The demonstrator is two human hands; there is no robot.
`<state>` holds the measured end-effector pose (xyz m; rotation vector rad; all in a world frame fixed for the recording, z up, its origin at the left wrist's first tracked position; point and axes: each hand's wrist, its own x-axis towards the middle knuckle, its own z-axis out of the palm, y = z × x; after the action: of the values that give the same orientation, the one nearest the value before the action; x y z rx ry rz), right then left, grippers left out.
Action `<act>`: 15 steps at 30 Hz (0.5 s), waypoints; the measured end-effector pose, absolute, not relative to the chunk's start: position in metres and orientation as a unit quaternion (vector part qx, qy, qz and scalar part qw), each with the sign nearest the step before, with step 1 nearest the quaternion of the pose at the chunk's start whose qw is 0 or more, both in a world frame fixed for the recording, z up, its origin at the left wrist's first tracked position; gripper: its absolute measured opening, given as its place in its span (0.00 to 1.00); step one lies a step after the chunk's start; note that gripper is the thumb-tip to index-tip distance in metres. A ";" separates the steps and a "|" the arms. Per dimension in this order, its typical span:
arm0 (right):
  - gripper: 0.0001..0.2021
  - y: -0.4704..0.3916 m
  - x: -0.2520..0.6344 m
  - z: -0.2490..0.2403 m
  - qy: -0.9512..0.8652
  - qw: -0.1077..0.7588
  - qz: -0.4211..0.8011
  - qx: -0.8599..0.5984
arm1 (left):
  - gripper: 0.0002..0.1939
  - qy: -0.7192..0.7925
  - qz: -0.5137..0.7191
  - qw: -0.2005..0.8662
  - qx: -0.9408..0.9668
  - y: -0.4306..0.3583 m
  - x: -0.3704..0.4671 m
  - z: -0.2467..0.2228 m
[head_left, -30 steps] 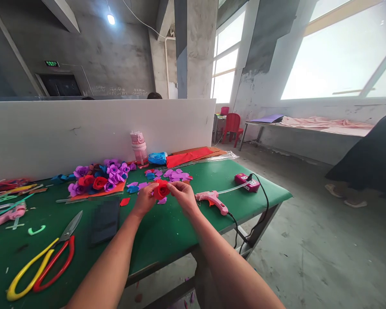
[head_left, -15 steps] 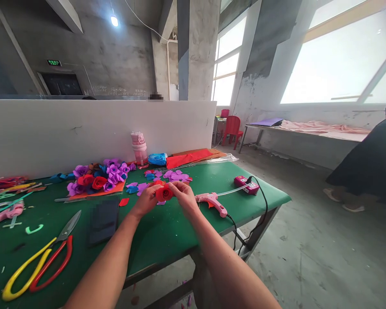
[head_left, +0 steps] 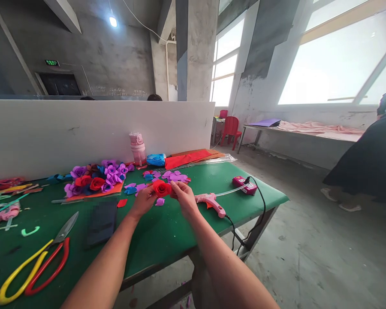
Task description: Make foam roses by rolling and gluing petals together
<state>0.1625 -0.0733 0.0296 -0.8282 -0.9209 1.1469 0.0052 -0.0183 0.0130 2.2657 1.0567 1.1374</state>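
Observation:
A red paper rose (head_left: 161, 188) is held up above the green table (head_left: 154, 240), its spiral face toward me. My left hand (head_left: 144, 199) grips it from the left side, fingers closed. On the other side, my right hand (head_left: 182, 195) pinches the rose's right edge between thumb and fingertips. Behind and below the hands lie loose purple petals (head_left: 175, 176) and a few blue petals (head_left: 130, 189). A pink glue gun (head_left: 214, 204) rests just right of my right hand. One red petal (head_left: 122, 203) lies left of my left hand.
Scissors (head_left: 62, 234), a dark phone-like slab (head_left: 101, 223) and finished paper flowers (head_left: 98, 180) lie on the left. A pink bottle (head_left: 137, 150) stands before the white partition (head_left: 99, 124). The glue gun's cord joins a magenta power strip (head_left: 244, 185). A person (head_left: 363, 159) is at far right.
The rose has turned so that its face shows more fully and its outer petals spread wider. Both hands keep hold of it. The view has shifted slightly; the person at right leans differently.

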 end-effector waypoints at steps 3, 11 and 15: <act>0.19 -0.074 0.163 0.030 -0.421 0.665 0.490 -0.374 | 0.14 0.379 0.402 0.192 0.811 -0.017 0.004 0.011; 0.15 -0.075 0.159 0.029 -0.376 0.676 0.526 -0.354 | 0.15 0.370 0.390 0.215 0.815 -0.015 0.004 0.009; 0.16 -0.074 0.158 0.027 -0.335 0.677 0.562 -0.337 | 0.15 0.376 0.390 0.229 0.809 -0.018 0.005 0.011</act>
<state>0.1578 -0.0742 0.0268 -0.7576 -0.7525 1.2628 0.0055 -0.0184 0.0106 2.2267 1.0348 1.0734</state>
